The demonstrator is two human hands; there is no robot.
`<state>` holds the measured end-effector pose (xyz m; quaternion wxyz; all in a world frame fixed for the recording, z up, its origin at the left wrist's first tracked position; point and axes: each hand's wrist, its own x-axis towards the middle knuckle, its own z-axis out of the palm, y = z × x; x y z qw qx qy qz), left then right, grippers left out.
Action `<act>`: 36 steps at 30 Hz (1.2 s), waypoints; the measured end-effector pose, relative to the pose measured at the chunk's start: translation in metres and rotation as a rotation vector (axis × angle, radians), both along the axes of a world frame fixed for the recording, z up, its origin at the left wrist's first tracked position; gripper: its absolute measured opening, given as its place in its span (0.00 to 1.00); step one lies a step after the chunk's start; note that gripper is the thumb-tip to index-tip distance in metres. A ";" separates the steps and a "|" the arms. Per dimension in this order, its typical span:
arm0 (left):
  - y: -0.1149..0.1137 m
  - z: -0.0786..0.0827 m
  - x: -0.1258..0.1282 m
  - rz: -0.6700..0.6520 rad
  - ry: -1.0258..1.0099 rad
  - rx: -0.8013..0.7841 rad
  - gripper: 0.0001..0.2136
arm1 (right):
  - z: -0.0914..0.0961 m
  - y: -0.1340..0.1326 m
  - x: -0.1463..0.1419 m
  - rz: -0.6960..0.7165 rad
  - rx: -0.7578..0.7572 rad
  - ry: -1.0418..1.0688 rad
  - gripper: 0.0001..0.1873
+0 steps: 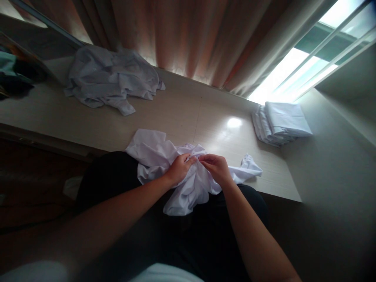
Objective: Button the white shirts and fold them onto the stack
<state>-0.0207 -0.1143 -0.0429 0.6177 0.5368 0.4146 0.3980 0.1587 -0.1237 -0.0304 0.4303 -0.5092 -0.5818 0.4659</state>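
A white shirt-like garment [188,196] lies bunched over my lap and the near edge of the light wooden surface. My left hand [180,168] pinches a fold of it between thumb and fingers. Close beside, my right hand [216,166] grips the cloth at nearly the same spot, fingertips almost meeting the left thumb. What small part sits between the fingertips is too fine to make out. One sleeve-like end of the garment stretches right along the surface, while a wider part spreads to the left.
A crumpled heap of white garments [111,78] lies at the back left of the wooden surface [182,113]. Folded white garments [286,119] are stacked at the right against the wall [331,156]. Curtains [188,39] and a bright window [308,58] stand behind. Dark mixed items [14,74] are far left.
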 end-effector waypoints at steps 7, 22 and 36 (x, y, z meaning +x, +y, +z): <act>0.000 0.000 0.000 0.024 0.043 0.047 0.15 | 0.005 -0.003 -0.001 0.001 0.051 -0.111 0.08; -0.003 0.001 -0.001 0.052 0.037 0.086 0.15 | 0.005 -0.003 -0.005 0.001 0.070 -0.118 0.08; 0.002 0.014 -0.006 -0.130 -0.115 0.003 0.14 | 0.008 -0.001 0.002 -0.028 0.104 -0.062 0.07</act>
